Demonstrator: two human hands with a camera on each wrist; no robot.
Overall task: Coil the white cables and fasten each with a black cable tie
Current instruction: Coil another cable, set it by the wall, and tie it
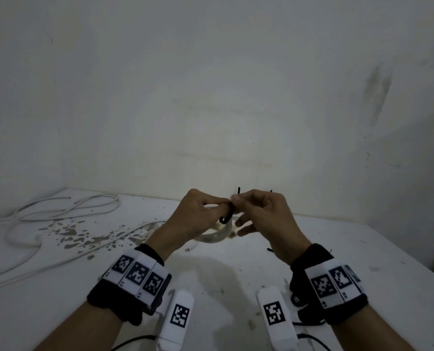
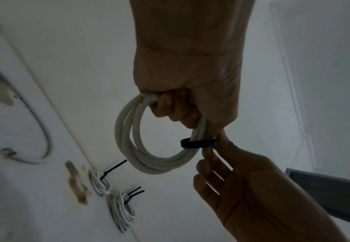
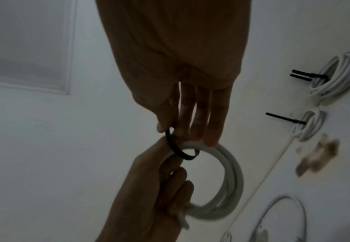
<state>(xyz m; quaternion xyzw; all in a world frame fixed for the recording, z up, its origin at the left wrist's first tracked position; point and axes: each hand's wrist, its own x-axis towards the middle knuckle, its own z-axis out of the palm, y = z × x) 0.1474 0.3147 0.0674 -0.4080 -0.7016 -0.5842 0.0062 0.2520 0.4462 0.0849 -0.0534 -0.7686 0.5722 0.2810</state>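
The step in hand is judged to be closing a black cable tie (image 2: 197, 143) round a coiled white cable (image 2: 149, 147). To do it well, the person should keep the turns bunched flat under the strap, feed the tail squarely through the head, and pull it snug without letting the coil spring apart.

The left hand (image 1: 198, 214) grips the coil above the table (image 1: 337, 249), fingers curled round the bundled turns. The right hand (image 1: 259, 211) pinches the tie between thumb and forefinger; its other fingers are extended. The tie loops the bundle just beside the left fingertips (image 2: 165, 104). Two finished coils (image 2: 109, 198) lie on the table beyond.
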